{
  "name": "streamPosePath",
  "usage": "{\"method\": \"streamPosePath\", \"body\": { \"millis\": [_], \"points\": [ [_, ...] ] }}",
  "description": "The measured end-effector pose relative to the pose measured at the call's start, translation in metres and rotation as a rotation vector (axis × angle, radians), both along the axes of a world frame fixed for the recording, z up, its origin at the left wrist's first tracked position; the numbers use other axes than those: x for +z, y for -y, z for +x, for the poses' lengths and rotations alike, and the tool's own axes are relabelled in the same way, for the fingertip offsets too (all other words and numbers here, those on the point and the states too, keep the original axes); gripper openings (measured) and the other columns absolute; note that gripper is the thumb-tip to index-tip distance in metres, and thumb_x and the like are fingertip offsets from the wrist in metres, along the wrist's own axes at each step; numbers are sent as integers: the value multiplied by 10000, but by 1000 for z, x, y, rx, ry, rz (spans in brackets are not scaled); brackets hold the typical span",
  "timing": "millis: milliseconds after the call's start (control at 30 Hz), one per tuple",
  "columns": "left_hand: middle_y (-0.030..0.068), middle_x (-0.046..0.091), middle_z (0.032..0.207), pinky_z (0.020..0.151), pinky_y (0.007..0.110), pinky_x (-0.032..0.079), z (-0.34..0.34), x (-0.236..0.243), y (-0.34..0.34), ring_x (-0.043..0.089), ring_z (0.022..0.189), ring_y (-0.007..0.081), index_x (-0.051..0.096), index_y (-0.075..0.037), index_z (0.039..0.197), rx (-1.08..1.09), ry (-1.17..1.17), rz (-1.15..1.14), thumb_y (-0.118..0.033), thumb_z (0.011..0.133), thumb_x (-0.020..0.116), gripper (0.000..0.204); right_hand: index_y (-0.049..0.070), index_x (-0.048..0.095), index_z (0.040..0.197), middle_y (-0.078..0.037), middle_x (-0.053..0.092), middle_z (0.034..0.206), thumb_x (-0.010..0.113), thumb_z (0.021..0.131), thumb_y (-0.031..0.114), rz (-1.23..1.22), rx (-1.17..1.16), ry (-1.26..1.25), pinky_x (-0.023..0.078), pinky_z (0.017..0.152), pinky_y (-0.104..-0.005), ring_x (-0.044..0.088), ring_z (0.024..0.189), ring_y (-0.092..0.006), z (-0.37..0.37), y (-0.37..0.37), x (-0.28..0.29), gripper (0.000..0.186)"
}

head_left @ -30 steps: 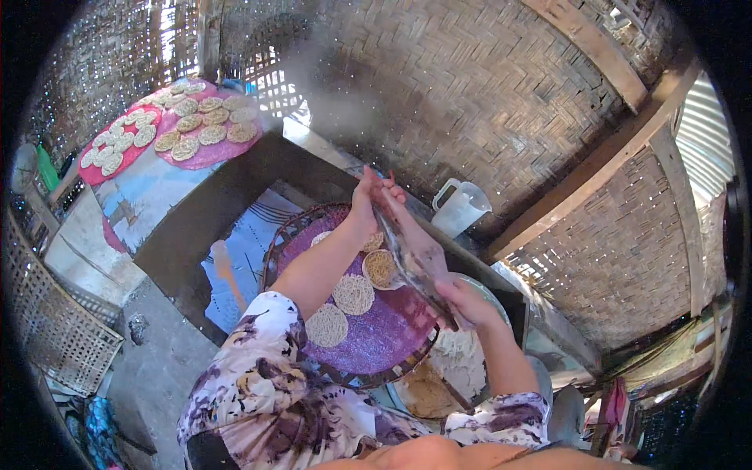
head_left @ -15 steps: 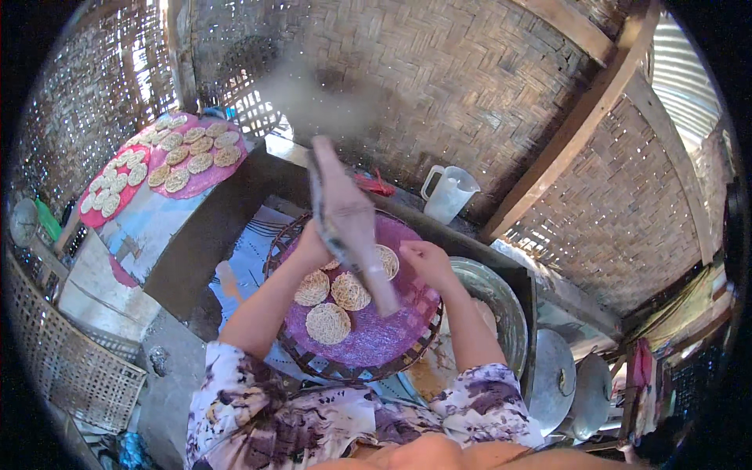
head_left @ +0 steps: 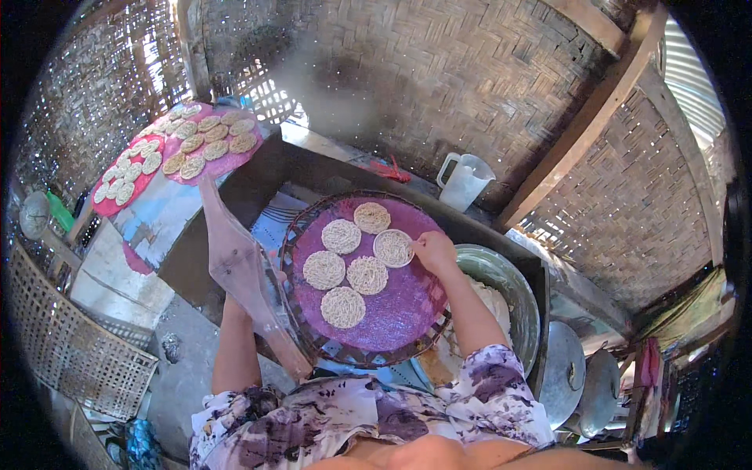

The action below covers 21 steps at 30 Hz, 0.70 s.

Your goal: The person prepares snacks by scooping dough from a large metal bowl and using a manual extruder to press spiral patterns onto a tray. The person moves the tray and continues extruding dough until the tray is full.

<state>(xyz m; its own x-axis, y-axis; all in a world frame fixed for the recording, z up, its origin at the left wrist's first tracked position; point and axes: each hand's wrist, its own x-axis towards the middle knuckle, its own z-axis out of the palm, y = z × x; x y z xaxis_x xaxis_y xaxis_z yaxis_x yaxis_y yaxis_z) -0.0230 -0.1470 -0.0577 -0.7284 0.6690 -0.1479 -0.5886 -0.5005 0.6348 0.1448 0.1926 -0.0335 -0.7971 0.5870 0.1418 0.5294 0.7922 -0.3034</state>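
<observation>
My left hand (head_left: pixel 239 301), largely hidden, grips a long pale wooden tool (head_left: pixel 235 254) with wide middle and narrow ends, held upright-slanting left of the tray. My right hand (head_left: pixel 432 251) pinches the edge of a round ring mould (head_left: pixel 393 248) with pale squiggly strands inside, on a purple mesh sheet (head_left: pixel 407 305). Several round strand cakes (head_left: pixel 343 307) lie on the same sheet, which sits in a dark woven round tray (head_left: pixel 298 330).
Cakes on pink sheets (head_left: pixel 215 168) cover the upper-left ledge. A plastic pitcher (head_left: pixel 466 182) and red object (head_left: pixel 389 171) stand or lie behind the tray. A metal basin with pale dough (head_left: pixel 529 301) is at right, beside metal lids (head_left: pixel 562 368). Woven walls enclose the space.
The wooden tool has swung from over the tray to its left in my left hand. My right hand has left the tool and moved to the ring mould. More cakes are uncovered to view.
</observation>
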Motion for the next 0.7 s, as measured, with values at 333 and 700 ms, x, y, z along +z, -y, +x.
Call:
{"method": "streamPosePath", "body": {
  "millis": [333,700],
  "points": [
    [116,592,775,601,332,478,1,-1,21,585,676,236,440,79,1151,-122,-74,84,-358,827,486,546,58,641,715,-131,612,725,574,704,338,-411,-10,20,459,624,-366,597,702,-278,72,61,42,287],
    [113,588,731,535,308,489,28,32,6,592,634,226,513,46,1080,-147,-114,21,-288,804,547,435,71,648,721,-117,604,780,601,701,352,-218,-2,76,452,660,-376,586,748,-284,94,92,8,285]
  ]
}}
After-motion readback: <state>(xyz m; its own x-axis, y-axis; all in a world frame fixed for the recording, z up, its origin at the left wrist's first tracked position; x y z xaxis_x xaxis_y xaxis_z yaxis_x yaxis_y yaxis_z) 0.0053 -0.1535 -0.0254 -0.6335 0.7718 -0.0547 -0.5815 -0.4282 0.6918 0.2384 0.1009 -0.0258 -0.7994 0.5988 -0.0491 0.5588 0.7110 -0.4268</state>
